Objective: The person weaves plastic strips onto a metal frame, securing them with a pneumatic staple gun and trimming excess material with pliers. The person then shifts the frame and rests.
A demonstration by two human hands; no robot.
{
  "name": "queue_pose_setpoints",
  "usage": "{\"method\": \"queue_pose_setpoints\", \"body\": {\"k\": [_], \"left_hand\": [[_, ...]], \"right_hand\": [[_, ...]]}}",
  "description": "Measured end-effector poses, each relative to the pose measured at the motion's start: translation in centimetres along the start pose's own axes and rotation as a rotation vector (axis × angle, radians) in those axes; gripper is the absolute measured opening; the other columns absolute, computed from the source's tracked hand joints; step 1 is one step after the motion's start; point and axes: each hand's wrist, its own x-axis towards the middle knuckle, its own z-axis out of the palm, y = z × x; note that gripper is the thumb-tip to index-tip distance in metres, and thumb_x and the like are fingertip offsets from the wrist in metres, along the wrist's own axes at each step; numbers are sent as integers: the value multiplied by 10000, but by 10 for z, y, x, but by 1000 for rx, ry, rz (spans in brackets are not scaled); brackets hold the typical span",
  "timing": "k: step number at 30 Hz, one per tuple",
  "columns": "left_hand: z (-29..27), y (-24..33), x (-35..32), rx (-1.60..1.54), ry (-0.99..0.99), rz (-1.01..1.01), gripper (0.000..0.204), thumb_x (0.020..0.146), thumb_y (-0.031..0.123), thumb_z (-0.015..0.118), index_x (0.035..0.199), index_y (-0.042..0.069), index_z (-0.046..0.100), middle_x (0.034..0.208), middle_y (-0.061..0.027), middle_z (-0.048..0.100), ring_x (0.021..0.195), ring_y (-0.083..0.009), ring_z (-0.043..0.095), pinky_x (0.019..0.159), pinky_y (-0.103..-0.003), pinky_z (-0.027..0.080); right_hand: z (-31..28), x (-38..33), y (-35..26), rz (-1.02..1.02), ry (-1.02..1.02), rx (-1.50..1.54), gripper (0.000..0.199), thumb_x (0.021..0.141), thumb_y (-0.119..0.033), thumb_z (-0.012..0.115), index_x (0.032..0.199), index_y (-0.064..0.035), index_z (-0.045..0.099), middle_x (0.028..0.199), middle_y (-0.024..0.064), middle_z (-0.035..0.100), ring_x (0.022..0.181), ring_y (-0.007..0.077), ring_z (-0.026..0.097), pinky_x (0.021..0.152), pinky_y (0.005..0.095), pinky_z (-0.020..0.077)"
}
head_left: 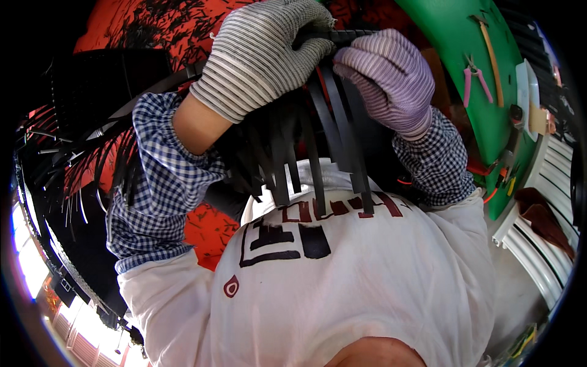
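My left hand [260,61], in a grey-and-white striped glove, is closed at the upper middle, its thumb and fingers gripping a black band [354,35]. Close on its right, my right hand [394,79] wears a purple striped glove. Its fingers are curled and pressed together at the same band, and their tips are partly hidden. Flat black strips [333,128] hang from below the band toward my white shirt, their loose ends reaching its front. Part of the band lies hidden behind my left hand.
Black scraps litter a red surface [98,27] beyond my left hand. More black strips [92,153] fan out at the left. On a green surface [449,30] at the right lie pink-handled pliers [476,82] and a hammer [490,58]. A brown cloth [544,217] rests on white slats [535,244].
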Motion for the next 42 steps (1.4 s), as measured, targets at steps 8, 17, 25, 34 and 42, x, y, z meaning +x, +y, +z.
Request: {"method": "queue_pose_setpoints", "body": {"k": [8, 17, 25, 34, 42], "left_hand": [[-6, -24, 0, -218, -104, -171, 273, 802, 136, 764, 989, -49, 687, 857, -176, 700, 757, -257, 680, 711, -352, 549], [13, -22, 16, -50, -118, -313, 253, 846, 239, 807, 949, 23, 724, 731, -44, 684, 662, -94, 622, 637, -267, 508], [19, -44, 9, -275, -126, -376, 164, 827, 68, 778, 960, -4, 715, 722, -6, 639, 652, -62, 571, 616, -223, 460], [11, -58, 19, -293, -96, -173, 113, 862, 7, 731, 834, -6, 622, 963, -48, 689, 874, -109, 625, 773, -264, 505], [5, -80, 21, -121, -158, -275, 201, 884, 214, 793, 974, 43, 738, 808, 1, 689, 754, -74, 615, 716, -252, 525]], "right_hand": [[-5, 65, 0, 427, -156, 240, 68, 842, -17, 743, 829, 18, 687, 743, 130, 612, 647, 266, 604, 629, 342, 499], [5, 69, 49, 862, -574, 401, 250, 946, -233, 672, 857, 1, 681, 716, 143, 650, 663, 266, 629, 659, 370, 486], [-93, -23, 76, 838, 59, -401, 244, 925, -237, 645, 1072, -42, 658, 958, 214, 675, 849, 409, 656, 765, 466, 537], [-313, -278, 93, 1568, -345, -1184, 731, 900, -556, 634, 1429, -68, 505, 1406, 262, 547, 1274, 435, 542, 1062, 511, 440], [-385, -368, 151, 1614, -338, -1017, 772, 888, -531, 642, 1514, -137, 421, 1429, 213, 561, 1304, 402, 544, 1082, 460, 433]]}}
